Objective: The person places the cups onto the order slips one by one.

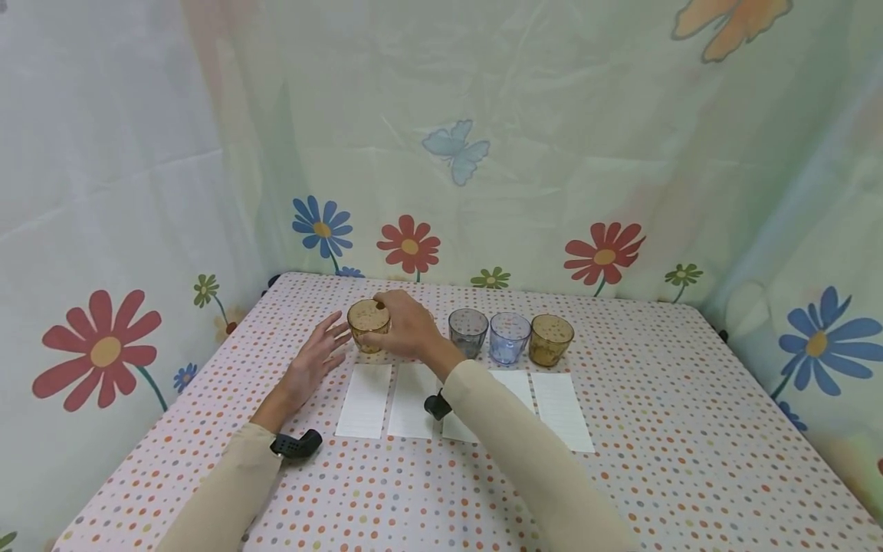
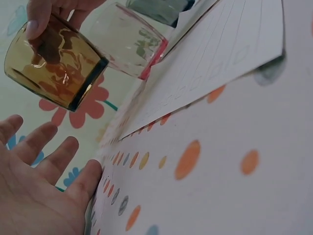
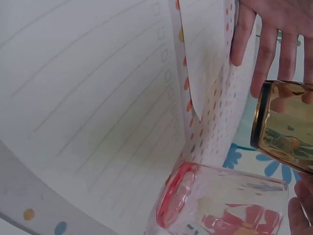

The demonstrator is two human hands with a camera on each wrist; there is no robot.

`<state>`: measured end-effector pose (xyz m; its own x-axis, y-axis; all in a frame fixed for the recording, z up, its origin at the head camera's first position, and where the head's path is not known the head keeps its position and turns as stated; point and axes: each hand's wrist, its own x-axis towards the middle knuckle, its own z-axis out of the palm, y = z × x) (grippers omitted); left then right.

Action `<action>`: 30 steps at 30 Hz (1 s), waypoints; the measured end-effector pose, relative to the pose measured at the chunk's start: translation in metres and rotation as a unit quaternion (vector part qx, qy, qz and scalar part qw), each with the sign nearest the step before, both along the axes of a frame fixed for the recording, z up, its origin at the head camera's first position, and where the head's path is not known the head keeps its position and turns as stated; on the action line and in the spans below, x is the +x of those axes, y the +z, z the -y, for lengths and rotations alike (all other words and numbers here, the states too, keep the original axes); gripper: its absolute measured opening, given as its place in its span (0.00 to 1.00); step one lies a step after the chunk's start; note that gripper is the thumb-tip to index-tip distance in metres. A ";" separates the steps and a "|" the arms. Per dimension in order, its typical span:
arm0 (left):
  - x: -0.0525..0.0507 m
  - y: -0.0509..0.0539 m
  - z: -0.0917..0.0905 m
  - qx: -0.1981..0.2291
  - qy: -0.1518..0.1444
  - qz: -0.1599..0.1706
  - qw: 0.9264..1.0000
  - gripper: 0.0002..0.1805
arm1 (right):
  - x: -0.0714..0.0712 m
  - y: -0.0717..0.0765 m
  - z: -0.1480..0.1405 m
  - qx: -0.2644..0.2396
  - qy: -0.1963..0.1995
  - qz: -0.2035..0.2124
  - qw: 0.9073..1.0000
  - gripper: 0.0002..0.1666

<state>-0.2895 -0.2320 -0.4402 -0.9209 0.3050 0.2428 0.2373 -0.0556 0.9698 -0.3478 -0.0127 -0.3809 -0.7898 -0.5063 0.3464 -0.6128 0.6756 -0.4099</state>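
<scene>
My right hand grips an amber glass by its side, at the left end of a row of glasses. In the left wrist view the base of this amber glass appears to be just off the table. My left hand is to the left of the glass, fingers spread and fairly straight, holding nothing. A clear pink-based glass stands beside the amber one in the right wrist view; in the head view my right hand mostly hides it.
Right of my hand stand a grey glass, a blue glass and another amber glass. Several lined paper strips, such as the leftmost strip, lie before the row on the dotted tablecloth. A flowered curtain hangs behind.
</scene>
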 end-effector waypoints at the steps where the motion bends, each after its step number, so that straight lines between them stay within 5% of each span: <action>1: 0.000 0.000 0.000 0.001 -0.003 -0.002 1.000 0.34 | 0.000 -0.001 -0.001 -0.005 0.001 -0.004 1.000 0.48; 21: 0.000 0.000 0.003 0.066 -0.054 0.024 0.996 0.32 | 0.016 -0.008 -0.017 -0.055 0.108 -0.024 0.992 0.44; 30: 0.001 0.004 0.006 0.023 -0.060 0.015 0.998 0.33 | 0.026 -0.012 -0.017 -0.047 0.142 0.008 0.989 0.43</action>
<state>-0.2884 -0.2379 -0.4363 -0.8854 0.4033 0.2312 0.1966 -0.1259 0.9724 -0.3219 0.0039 -0.3929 -0.6259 -0.6749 0.3908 -0.7654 0.4353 -0.4741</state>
